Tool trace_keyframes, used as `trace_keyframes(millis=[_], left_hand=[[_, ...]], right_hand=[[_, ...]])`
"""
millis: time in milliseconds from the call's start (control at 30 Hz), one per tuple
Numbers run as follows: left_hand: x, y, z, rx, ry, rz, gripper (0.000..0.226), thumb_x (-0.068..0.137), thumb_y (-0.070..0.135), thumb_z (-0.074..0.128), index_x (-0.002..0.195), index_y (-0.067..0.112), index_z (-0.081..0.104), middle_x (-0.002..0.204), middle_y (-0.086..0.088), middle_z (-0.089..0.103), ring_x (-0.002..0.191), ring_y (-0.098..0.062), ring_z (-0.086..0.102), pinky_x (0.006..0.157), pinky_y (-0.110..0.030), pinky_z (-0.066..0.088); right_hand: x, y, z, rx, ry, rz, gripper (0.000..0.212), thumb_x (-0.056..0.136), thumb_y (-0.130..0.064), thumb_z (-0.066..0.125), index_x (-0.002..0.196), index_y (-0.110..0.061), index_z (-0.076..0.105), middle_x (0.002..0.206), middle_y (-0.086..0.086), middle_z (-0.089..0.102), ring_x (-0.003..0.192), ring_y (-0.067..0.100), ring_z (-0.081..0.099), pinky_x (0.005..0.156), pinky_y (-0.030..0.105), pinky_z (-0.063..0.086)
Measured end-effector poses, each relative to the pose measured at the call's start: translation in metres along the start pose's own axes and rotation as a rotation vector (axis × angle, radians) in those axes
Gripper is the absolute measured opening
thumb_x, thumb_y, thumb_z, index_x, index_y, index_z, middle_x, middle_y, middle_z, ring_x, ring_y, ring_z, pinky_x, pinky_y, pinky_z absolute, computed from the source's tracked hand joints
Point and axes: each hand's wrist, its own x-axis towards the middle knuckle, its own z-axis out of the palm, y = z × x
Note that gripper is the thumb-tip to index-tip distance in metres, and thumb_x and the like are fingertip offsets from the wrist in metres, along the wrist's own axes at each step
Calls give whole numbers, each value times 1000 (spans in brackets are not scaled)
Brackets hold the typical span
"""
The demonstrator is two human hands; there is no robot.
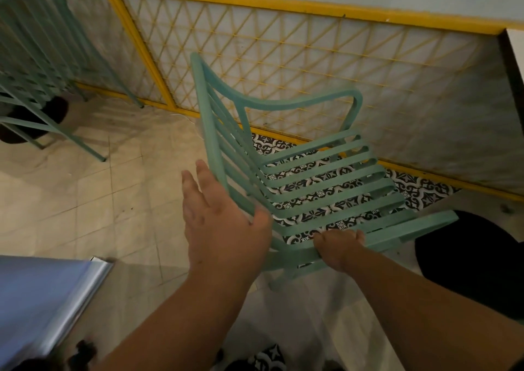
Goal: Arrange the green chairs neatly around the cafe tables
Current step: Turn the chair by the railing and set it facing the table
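A green slatted metal chair [326,169] with curved armrests stands in the middle of the view, its back toward my left side and its seat facing the yellow lattice wall. My left hand [218,217] lies with straight fingers against the chair's back slats. My right hand [338,247] grips the near edge of the seat frame, fingers curled over it. A second green chair [42,59] stands at the far left by the wall.
A yellow-framed lattice panel [283,59] runs along the wall behind the chairs. Round black table bases sit at the right [476,265] and under the left chair [34,121]. A shiny metal-edged tabletop [42,299] juts in at bottom left. The floor is beige tile with patterned tiles under the chair.
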Motion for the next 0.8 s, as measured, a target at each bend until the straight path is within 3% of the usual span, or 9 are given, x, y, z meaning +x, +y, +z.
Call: trace_keyframes(millis=[100,200,333,433,567,633,667,733,800], left_hand=[[10,4,1,15,15,13,100,91,32,60,159,29,-13,169,1,-4,153,-27,12,120,-49,26],[23,6,9,22,-104,-133,92,96,18,53,159,31,-12,152,-7,37,120,-26,53,96,-44,52],[30,8,15,140,-128,-140,84,99,13,45,159,29,-11,129,-8,49,104,-28,60,89,-51,57],[31,6,16,181,-96,-126,82,100,13,45,160,26,-8,122,-8,50,100,-28,60,87,-50,58],[33,1,17,171,-97,-111,87,95,8,51,161,23,-4,124,-13,51,99,-31,59,84,-48,57],[34,0,18,171,-103,-98,87,95,7,51,161,22,-3,126,-14,51,99,-29,56,83,-48,55],[34,0,18,173,-100,-90,87,95,7,51,161,21,-3,127,-14,51,99,-29,55,83,-47,54],[36,-2,19,179,-92,-84,86,95,7,51,161,21,-3,128,-14,51,100,-29,56,83,-47,54],[37,-2,19,183,-95,-79,86,95,8,51,161,20,-3,128,-14,51,101,-30,57,83,-48,55]], right_hand=[[2,3,3,-15,-13,-3,38,104,-35,25,124,-19,53,133,14,57,132,42,44,116,67,15],[1,3,3,-50,-40,30,36,104,-33,27,128,-19,50,138,14,53,134,43,42,116,68,17],[-5,4,-6,-35,-77,-49,38,105,-32,29,135,-22,49,143,11,50,135,39,42,115,65,20],[-4,20,-9,146,-36,-160,41,105,-27,41,146,-20,42,141,14,51,128,34,49,110,52,38],[5,71,-43,377,271,-126,48,103,-51,39,96,-13,67,100,11,65,98,26,59,85,37,46],[18,103,-51,307,355,-76,50,103,-52,35,90,-15,67,94,11,64,98,29,61,80,38,45],[21,116,-52,186,306,-55,50,103,-51,32,96,-15,67,97,11,65,101,31,62,80,38,44],[21,128,-42,-116,72,26,46,105,-43,26,131,-18,55,120,13,64,114,33,60,89,42,44],[17,125,-32,-297,-49,63,41,105,-34,30,141,-20,43,130,12,61,118,33,58,99,48,44]])
